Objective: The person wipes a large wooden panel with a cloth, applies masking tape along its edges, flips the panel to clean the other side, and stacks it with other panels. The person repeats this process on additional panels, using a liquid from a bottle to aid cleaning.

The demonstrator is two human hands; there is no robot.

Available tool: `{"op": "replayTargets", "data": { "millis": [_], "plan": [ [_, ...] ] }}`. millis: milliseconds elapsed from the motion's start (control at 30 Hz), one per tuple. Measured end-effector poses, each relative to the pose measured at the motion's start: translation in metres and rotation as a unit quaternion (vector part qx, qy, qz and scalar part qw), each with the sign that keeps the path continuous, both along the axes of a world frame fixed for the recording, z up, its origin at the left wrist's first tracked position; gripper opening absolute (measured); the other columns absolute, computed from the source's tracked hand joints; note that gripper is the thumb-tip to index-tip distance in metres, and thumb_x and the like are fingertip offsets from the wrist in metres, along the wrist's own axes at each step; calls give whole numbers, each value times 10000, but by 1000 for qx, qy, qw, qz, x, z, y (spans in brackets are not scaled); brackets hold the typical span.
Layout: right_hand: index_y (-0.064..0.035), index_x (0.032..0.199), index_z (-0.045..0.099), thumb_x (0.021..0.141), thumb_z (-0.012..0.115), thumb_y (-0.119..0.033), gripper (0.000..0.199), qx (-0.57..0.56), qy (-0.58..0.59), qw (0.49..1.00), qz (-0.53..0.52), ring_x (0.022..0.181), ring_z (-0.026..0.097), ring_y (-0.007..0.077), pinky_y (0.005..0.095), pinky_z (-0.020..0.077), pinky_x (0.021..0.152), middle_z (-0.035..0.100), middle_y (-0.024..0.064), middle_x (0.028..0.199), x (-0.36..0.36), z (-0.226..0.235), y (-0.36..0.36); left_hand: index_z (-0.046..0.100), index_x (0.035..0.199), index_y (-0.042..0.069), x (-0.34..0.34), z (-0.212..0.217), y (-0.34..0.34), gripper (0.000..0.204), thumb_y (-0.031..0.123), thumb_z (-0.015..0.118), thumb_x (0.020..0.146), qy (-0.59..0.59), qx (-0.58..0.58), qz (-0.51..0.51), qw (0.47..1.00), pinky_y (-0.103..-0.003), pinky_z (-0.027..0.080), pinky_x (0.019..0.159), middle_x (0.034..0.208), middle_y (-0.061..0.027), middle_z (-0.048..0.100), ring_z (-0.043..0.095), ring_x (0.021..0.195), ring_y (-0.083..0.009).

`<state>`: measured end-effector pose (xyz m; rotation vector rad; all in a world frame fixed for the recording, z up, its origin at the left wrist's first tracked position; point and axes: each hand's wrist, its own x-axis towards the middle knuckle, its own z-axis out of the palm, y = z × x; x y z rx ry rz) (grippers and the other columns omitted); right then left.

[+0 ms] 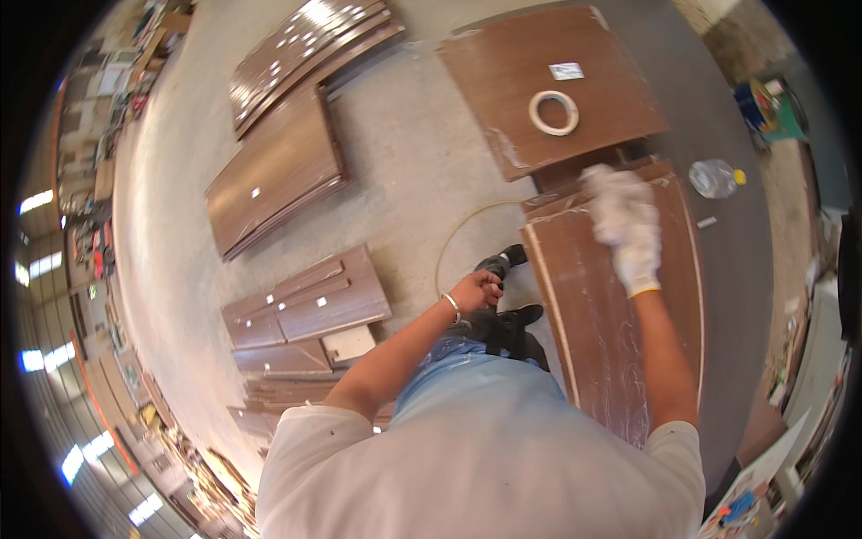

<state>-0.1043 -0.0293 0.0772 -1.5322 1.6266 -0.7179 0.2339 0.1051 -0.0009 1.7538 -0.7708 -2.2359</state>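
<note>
At the left rim, the clutter of the workshop is too small and bent to make out. Next, stacks of brown panels (278,175) lie on the floor (193,193); the lowest ones are partly hidden by the left forearm. The bare left hand (479,291) is above the dark shoes and covers part of them. The fingers of its grip curl loosely; one cannot tell if they pinch something small. Farther right, a tape roll (554,131) lies on a brown board (597,103), near a white label (566,71) with unreadable print. Below this board is the film-wrapped panel (588,310), its near end hidden by the person's body. Over its far part is the right hand (636,235) in a white glove (641,262). It is blurred, so one cannot tell whether this grip is spread or pinches a cloth. At the right, there is a clear bottle (714,180) with yellow cap.
</note>
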Motion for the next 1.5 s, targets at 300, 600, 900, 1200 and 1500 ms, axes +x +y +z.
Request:
{"op": "replayTargets", "data": {
  "millis": [300, 600, 900, 1200, 1500],
  "plan": [
    [-8, 1319, 648, 951, 681, -141, 392, -33, 15, 999, 35, 1300, 602, 384, 485, 466, 1105, 655, 241, 1373, 78, -69, 60, 642, 1202, 82, -22, -10, -9, 204, 225, 549, 1089, 2, -22, 215, 976, -385, 605, 719, 1036, -113, 772, 755, 817, -222],
    [-18, 1298, 693, 803, 694, -129, 507, -139, 58, 961, 230, 1422, 467, 506, 550, 332, 1228, 626, 289, 1399, 82, -48, 124, 621, 1229, 27, -39, -7, -65, 215, 141, 560, 1056, -107, -140, 291, 940, -351, 582, 639, 943, -97, 720, 709, 763, -196],
    [-46, 1329, 677, 1005, 596, -290, 413, 150, -215, 930, -259, 1251, 645, 352, 426, 512, 1065, 687, 190, 1335, -100, -8, 323, 583, 1260, 7, -24, -17, -70, 238, 21, 547, 1025, -129, -248, 240, 930, -332, 601, 659, 1086, -142, 722, 727, 847, -204],
    [46, 1291, 627, 910, 636, -182, 444, -125, 279, 934, -185, 1257, 547, 433, 524, 431, 1096, 585, 265, 1348, 78, -6, 220, 591, 1384, -14, -110, 51, -115, 456, -3, 603, 928, -161, -671, -175, 702, -508, 397, 1185, 1419, -219, 626, 535, 1373, -425],
    [-188, 1145, 770, 927, 661, -168, 244, 5, -22, 970, -244, 1284, 589, 227, 390, 454, 1114, 704, 14, 1212, 70, 15, 290, 564, 1458, 11, -253, 37, -174, 507, 30, 606, 953, -18, -676, -421, 604, -505, 359, 1228, 1559, -222, 530, 431, 1492, -428]
  ]
}}
